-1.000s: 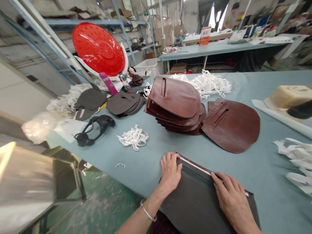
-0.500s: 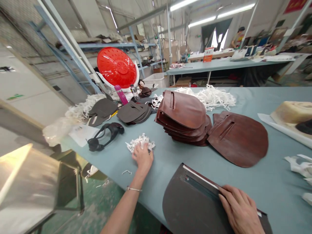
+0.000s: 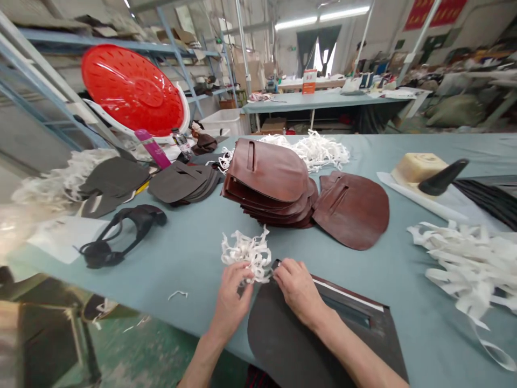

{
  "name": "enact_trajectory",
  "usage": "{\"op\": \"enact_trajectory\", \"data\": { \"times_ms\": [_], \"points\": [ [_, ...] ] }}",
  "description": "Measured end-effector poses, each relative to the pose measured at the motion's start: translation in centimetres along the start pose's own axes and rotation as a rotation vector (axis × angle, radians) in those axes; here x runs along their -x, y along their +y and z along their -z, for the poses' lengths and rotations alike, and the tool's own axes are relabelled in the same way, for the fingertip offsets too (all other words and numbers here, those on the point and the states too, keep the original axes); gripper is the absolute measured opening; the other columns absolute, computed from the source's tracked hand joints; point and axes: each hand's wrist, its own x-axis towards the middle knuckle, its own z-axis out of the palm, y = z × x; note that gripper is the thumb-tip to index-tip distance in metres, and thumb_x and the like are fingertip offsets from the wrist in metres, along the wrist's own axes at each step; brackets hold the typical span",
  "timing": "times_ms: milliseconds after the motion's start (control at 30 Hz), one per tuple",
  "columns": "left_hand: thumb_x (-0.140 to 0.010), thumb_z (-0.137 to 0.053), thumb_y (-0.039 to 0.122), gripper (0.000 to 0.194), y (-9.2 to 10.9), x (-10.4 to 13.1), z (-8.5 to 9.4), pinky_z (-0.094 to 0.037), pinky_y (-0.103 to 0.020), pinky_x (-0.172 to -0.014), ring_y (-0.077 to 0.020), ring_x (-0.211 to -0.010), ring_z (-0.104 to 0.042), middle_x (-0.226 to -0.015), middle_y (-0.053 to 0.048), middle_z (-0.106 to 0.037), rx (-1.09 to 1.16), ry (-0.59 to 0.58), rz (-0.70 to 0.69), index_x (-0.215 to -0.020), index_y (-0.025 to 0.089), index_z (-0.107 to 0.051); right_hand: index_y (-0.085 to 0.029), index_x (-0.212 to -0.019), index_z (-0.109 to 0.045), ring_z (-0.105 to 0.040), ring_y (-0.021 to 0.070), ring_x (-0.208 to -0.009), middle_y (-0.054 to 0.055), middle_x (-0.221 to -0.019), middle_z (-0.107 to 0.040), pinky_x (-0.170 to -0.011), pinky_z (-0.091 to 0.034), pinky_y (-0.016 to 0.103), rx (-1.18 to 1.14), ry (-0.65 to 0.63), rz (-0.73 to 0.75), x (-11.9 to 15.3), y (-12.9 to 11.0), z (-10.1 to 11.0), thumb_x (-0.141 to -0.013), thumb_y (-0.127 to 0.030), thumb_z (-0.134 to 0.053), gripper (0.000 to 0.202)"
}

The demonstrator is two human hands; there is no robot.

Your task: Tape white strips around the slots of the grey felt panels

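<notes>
My left hand [image 3: 232,299] has its thumb and fingers curled at the near edge of a small tangle of narrow white strips [image 3: 244,248], pinching into it. Close beside it, my right hand [image 3: 298,288] is closed on a small black object [image 3: 276,264], mostly covered by the fingers. Beneath my right hand and forearm lies a dark grey rounded panel [image 3: 270,328] with a slot and a white strip [image 3: 347,293] along its upper edge. Brown leather shows at that edge.
Beyond my hands stand a stack of brown leather flaps [image 3: 270,172] and a single brown flap [image 3: 355,213]. On the left are black headgear [image 3: 121,237] and grey panels [image 3: 183,183]. White strips [image 3: 464,264] and a yellowish block [image 3: 418,167] lie right.
My right hand has moved left from the panel's slot edge to beside the left hand, now gripping the small black object. The white tangle is drawn nearer the panel; the view has turned right.
</notes>
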Motion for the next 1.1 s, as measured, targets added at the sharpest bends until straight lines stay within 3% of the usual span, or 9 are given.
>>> {"op": "enact_trajectory", "data": {
  "times_ms": [167, 300, 500, 567, 700, 767, 867, 1033, 1100],
  "points": [
    [-0.084, -0.05, 0.014, 0.011, -1.9, -1.0, 1.2, -0.042, -0.041, -0.096, -0.0206, -0.109, -0.053, -0.109, -0.007, -0.057, -0.03, 0.038, 0.0, -0.089, 0.021, -0.056, -0.017, -0.086, -0.056, -0.048, 0.0165, -0.076, 0.004, -0.086, -0.054, -0.071, -0.034, 0.029, -0.023, 0.012, -0.091, 1.1, 1.1, 0.3, -0.095, -0.014, -0.041, 0.018],
    [-0.083, -0.049, 0.012, 0.012, -0.7, -1.3, 1.4, -0.041, -0.039, -0.098, -0.0195, -0.113, -0.052, -0.113, -0.007, -0.056, 0.095, -0.068, -0.02, -0.088, 0.021, -0.055, -0.02, -0.107, -0.055, -0.048, 0.0157, -0.08, 0.004, -0.092, -0.055, -0.072, -0.034, 0.027, -0.082, 0.047, 0.025, 0.3, 0.0, 0.6, -0.096, -0.015, -0.039, 0.021],
    [-0.082, -0.047, 0.01, 0.014, -0.7, -1.0, 0.9, -0.041, -0.036, -0.096, -0.0183, -0.11, -0.052, -0.111, -0.006, -0.057, 0.055, -0.083, -0.03, -0.085, 0.021, -0.055, -0.018, -0.08, -0.055, -0.047, 0.0168, -0.079, 0.004, -0.085, -0.053, -0.07, -0.033, 0.029, -0.031, -0.029, -0.017, 0.5, -0.1, -0.2, -0.093, -0.015, -0.044, 0.018],
    [-0.082, -0.047, 0.01, 0.013, -2.4, -1.2, 1.0, -0.044, -0.033, -0.09, -0.0175, -0.103, -0.055, -0.102, -0.005, -0.059, -0.02, -0.049, -0.027, -0.081, 0.02, -0.055, -0.018, -0.079, -0.054, -0.047, 0.0164, -0.078, 0.005, -0.086, -0.053, -0.07, -0.034, 0.029, -0.157, -0.041, -0.073, 1.3, 0.4, 0.1, -0.092, -0.013, -0.042, 0.018],
    [-0.08, -0.044, 0.01, 0.017, -6.5, -2.5, 2.5, -0.045, -0.031, -0.075, -0.017, -0.081, -0.055, -0.079, -0.002, -0.059, -0.158, 0.088, 0.026, -0.07, 0.02, -0.053, -0.02, -0.073, -0.049, -0.047, 0.0135, -0.073, 0.001, -0.082, -0.051, -0.069, -0.037, 0.027, -0.724, -0.031, -0.263, 2.7, 2.2, 1.3, -0.09, -0.02, -0.046, 0.017],
    [-0.08, -0.043, 0.01, 0.017, -7.1, -3.4, 3.5, -0.044, -0.033, -0.076, -0.0183, -0.078, -0.054, -0.076, -0.002, -0.058, -0.19, 0.17, 0.059, -0.071, 0.019, -0.054, -0.02, -0.073, -0.049, -0.045, 0.0125, -0.069, -0.002, -0.075, -0.048, -0.066, -0.036, 0.026, -0.918, 0.009, -0.405, 3.1, 2.9, 1.5, -0.088, -0.026, -0.05, 0.016],
    [-0.084, -0.046, 0.017, 0.013, -4.5, -4.3, 3.9, -0.04, -0.04, -0.089, -0.0207, -0.091, -0.054, -0.089, -0.004, -0.061, -0.191, 0.199, 0.031, -0.086, 0.02, -0.058, -0.019, -0.073, -0.052, -0.041, 0.0117, -0.063, -0.004, -0.067, -0.046, -0.061, -0.033, 0.026, -1.003, 0.063, -0.595, 2.8, 3.1, 1.0, -0.085, -0.033, -0.055, 0.018],
    [-0.075, -0.065, 0.031, 0.052, 2.4, -3.5, 0.1, -0.032, -0.046, -0.104, -0.0268, -0.122, -0.042, -0.126, -0.01, -0.052, -0.1, -0.197, -0.237, -0.123, 0.021, -0.048, -0.018, -0.074, -0.054, -0.046, 0.0129, -0.069, -0.002, -0.07, -0.054, -0.067, -0.035, 0.026, -1.203, 0.102, -0.584, 1.7, 1.5, 0.6, -0.083, -0.037, -0.057, 0.021],
    [-0.077, -0.062, 0.022, 0.042, 3.0, -3.2, -1.7, -0.031, -0.047, -0.104, -0.0273, -0.123, -0.041, -0.125, -0.009, -0.053, -0.144, -0.241, -0.273, -0.117, 0.023, -0.052, -0.018, -0.074, -0.054, -0.047, 0.0129, -0.07, -0.002, -0.071, -0.055, -0.069, -0.034, 0.026, -1.229, 0.117, -0.563, 1.8, 1.4, 1.0, -0.084, -0.036, -0.056, 0.02]
  ]
}}
